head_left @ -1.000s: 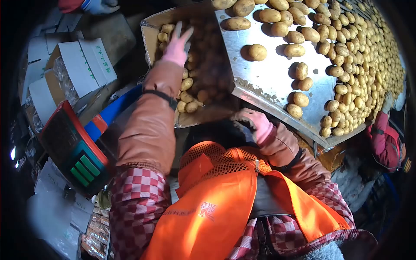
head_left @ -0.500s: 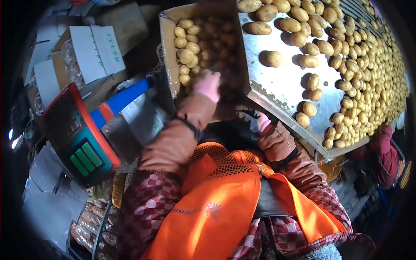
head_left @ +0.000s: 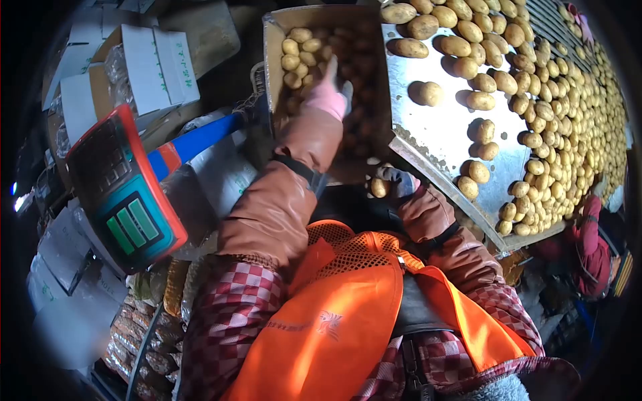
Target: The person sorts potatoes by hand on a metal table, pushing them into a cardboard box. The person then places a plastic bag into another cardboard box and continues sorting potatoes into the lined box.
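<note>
The vest (head_left: 334, 321) carries a pale logo and illegible print. By the carton's (head_left: 273, 73) near right corner, the right hand's (head_left: 401, 184) fingers now grip a potato (head_left: 379, 187), unseen there before. The left hand (head_left: 328, 97), fingers extended, is over potatoes (head_left: 292, 62) inside. Green characters mark a left-hand box (head_left: 147, 70).

Produce-packing workplace: potatoes (head_left: 555, 144) on metal table (head_left: 498, 120), cartons (head_left: 146, 70), scale (head_left: 127, 190).
</note>
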{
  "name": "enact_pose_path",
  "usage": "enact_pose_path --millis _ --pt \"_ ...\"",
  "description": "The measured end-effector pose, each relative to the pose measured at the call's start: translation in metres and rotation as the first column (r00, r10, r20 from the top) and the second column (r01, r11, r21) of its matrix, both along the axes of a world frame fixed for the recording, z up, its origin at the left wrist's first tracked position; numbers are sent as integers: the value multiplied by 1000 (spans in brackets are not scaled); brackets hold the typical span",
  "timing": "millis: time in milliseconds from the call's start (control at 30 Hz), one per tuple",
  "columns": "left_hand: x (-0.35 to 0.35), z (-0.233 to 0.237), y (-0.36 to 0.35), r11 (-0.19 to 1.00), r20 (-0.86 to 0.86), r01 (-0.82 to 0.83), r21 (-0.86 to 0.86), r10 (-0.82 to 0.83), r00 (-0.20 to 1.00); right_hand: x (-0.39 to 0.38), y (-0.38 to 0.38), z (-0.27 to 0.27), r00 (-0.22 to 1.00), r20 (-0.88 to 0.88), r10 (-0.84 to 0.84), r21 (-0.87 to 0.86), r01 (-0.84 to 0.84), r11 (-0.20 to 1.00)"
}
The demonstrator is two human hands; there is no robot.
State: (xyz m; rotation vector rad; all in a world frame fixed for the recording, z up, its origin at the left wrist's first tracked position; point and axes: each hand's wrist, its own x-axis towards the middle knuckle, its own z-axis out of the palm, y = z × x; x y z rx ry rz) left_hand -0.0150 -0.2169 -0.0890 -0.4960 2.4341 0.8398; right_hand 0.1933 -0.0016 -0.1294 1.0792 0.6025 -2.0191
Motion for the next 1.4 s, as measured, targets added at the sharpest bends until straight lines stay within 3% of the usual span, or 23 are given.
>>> enact_pose_path --millis 33,100,133,200,233,367,467,500,600,633,700,733,767,800,900,1000,1033,1100,1167,1233,1267,1333,1400 --pt "11 20 3 1000 102 -27 -5 27 994 -2 1 10 996 -83 24 -64 -29 998" --pt "58 -18 -11 989 -171 -32 145 57 984 -24 -3 49 965 -254 60 -195 -112 974" --pt "92 -54 -15 925 -217 -148 351 234 948 -35 -6 69 944 -309 113 -163 -170 972" --pt "124 -19 -27 943 -121 -132 305 176 977 -45 -10 90 895 -413 167 -236 -282 930" --pt "122 37 -29 996 65 28 81 -34 997 -48 -11 100 877 -427 219 -217 -334 917" --pt "160 -12 -39 959 -118 65 275 -33 992 -65 -17 135 820 -378 429 -80 -491 868" --pt "162 -9 -38 966 0 170 196 -173 985 -73 -13 147 755 -485 441 -3 -506 863" --pt "165 -32 -36 959 63 129 251 -149 987 -74 -11 151 754 -479 449 72 -476 876" --pt "149 20 -34 961 126 271 51 -275 953 -85 6 169 763 -457 458 296 -355 887" --pt "150 11 -32 964 169 267 1 -264 950 -87 22 171 807 -290 515 593 -271 758" --pt "151 9 -31 963 192 264 -61 -249 949 -106 98 140 698 -585 413 609 43 792" --pt "152 13 -36 963 175 261 -73 -245 954 -114 111 164 810 -461 362 713 95 694" --pt "153 14 -38 962 159 259 -84 -243 957 -131 136 168 705 -550 448 775 232 588" --pt "145 6 -35 934 308 312 -173 -249 918 -141 167 160 596 -496 631 855 459 239" --pt "138 -6 -19 827 393 393 -402 -233 890 -138 167 199 539 -698 471 712 593 376" --pt "118 -21 -46 953 66 288 -92 -282 957 -105 115 211 533 -432 727 885 405 229" --pt "104 -32 -58 976 -122 216 29 -211 970 -94 80 223 791 -402 462 865 163 474" --pt "64 -70 -77 987 -165 6 159 21 986 -78 38 230 348 -325 879 946 134 296" --pt "16 -88 -88 949 -218 -181 259 240 946 -53 27 190 380 -537 754 773 -136 619" --pt "9 -37 -86 977 -481 117 -180 -191 856 -40 11 164 263 -589 764 756 -153 636" --pt "4 -24 -86 988 -580 63 -144 -136 803 -38 7 155 197 -559 805 797 -139 588" --pt "12 -16 -81 998 -514 -45 -36 20 858 -32 8 141 89 -475 875 868 -113 483" --pt "41 -11 -80 996 -209 -87 23 90 974 -27 14 127 283 -453 845 804 -281 525"
